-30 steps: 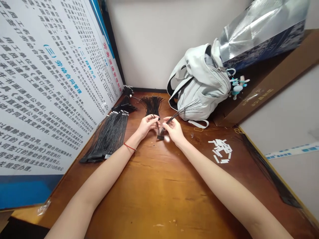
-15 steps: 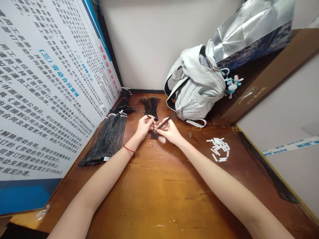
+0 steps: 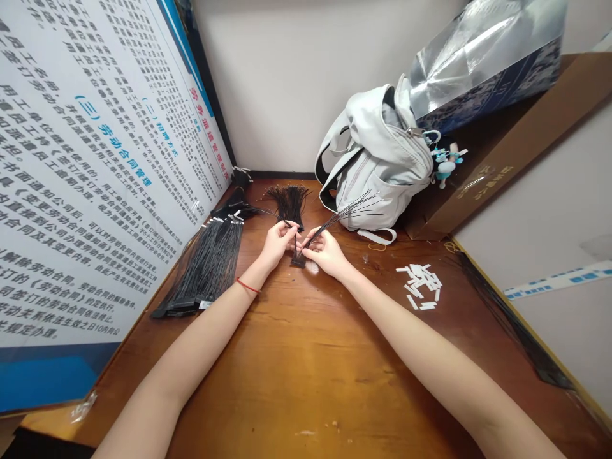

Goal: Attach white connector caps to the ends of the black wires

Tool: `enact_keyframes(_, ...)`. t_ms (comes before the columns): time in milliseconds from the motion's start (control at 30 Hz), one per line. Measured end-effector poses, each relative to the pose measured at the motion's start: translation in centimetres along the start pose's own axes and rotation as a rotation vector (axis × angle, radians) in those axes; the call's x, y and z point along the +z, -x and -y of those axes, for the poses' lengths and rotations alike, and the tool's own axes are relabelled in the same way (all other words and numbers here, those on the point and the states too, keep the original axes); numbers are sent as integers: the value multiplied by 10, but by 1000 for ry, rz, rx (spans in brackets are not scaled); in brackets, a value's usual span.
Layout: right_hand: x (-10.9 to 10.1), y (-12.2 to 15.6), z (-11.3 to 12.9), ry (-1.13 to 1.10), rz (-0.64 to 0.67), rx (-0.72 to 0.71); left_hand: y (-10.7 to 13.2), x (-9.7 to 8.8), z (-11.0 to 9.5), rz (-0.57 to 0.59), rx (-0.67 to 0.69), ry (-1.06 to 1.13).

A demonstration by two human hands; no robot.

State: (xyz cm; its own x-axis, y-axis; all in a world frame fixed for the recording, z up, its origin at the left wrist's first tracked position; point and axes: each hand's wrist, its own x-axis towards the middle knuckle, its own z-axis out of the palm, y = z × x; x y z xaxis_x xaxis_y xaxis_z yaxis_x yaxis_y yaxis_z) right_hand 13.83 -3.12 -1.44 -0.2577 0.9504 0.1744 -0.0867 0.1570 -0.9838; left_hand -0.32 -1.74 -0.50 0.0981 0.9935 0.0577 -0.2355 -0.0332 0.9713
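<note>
My right hand [image 3: 326, 252] grips a fan of thin black wires [image 3: 347, 213] that ends in a small black connector [image 3: 298, 259] just above the tabletop. My left hand [image 3: 277, 245] sits right beside it, its fingertips pinching a thin black wire [image 3: 289, 224] close to the connector. Behind my hands stands an upright bundle of black wires [image 3: 288, 203]. To the left, wire bundles with black connectors [image 3: 205, 271] lie side by side on the wooden table [image 3: 306, 357]. A red string circles my left wrist.
A printed board with Chinese text [image 3: 95, 159] leans along the left side. A pale grey backpack [image 3: 377, 159] and a foil bag [image 3: 482, 60] stand at the back right, beside a brown cardboard box [image 3: 502, 150]. White plastic strips [image 3: 418, 285] lie scattered on the right.
My hands have moved closer together, and the connector has shifted left. The view has moved slightly, and there is little change over the last half second.
</note>
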Motion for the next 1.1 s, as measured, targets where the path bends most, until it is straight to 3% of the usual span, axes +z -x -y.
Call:
enact_keyframes(333, 1, 0, -3, 32, -26, -10, 2, 1, 4, 134, 81, -87)
enact_keyframes(667, -2, 0, 1, -64, -53, 81, 2, 1, 2, 114, 76, -102)
enact_keyframes(1100, -2, -1, 1, -62, -52, 65, 3, 0, 2, 99, 72, -106)
